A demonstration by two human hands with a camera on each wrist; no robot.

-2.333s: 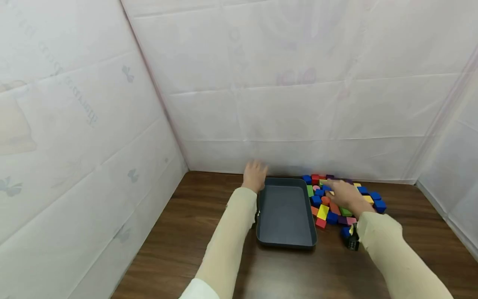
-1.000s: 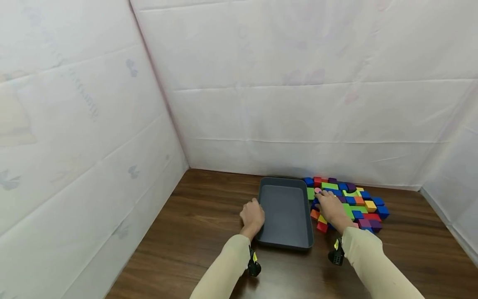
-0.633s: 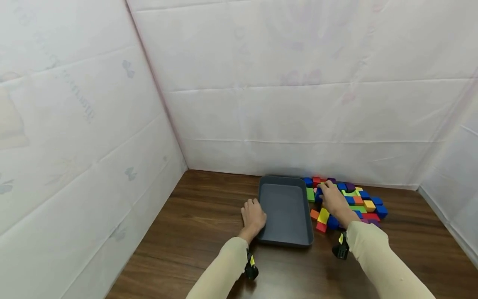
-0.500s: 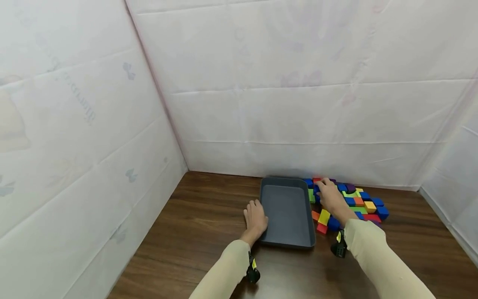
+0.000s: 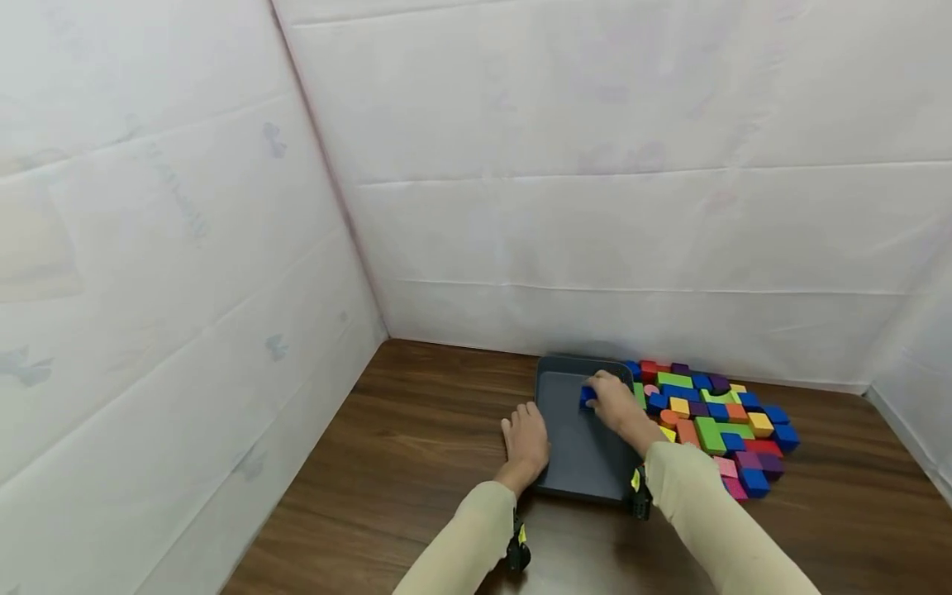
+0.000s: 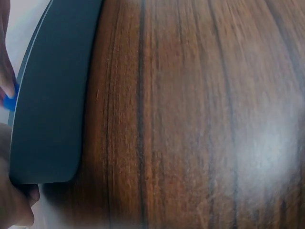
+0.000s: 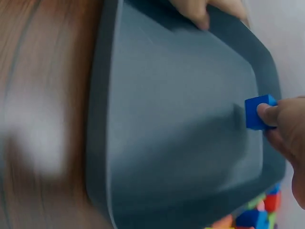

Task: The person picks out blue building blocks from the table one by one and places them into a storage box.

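The left hand (image 5: 525,438) is laid against the left rim of the dark grey rectangular plastic tray (image 5: 576,459), with its fingers curled over the edge, so the tray is held steady on the brown wooden table (image 5: 416,463). Further right, a small blue foam cube (image 5: 587,396) is pinched by the fingertips of the right hand (image 5: 616,402) and is held just above the far part of the tray floor; in the right wrist view the cube (image 7: 258,112) is seen between the fingers (image 7: 271,114), not yet resting on the bottom. To the right of the tray, a pile of coloured foam blocks (image 5: 714,421) lies on the table, touching the tray's right wall.

It is judged that the cube could bounce or roll if it is released from this height, and that the tray could slide if the left hand's hold is loosened.

One tray and one held cube are counted. The blocks in the pile are roughly thirty; an exact count cannot be made, because some are hidden by the right sleeve.
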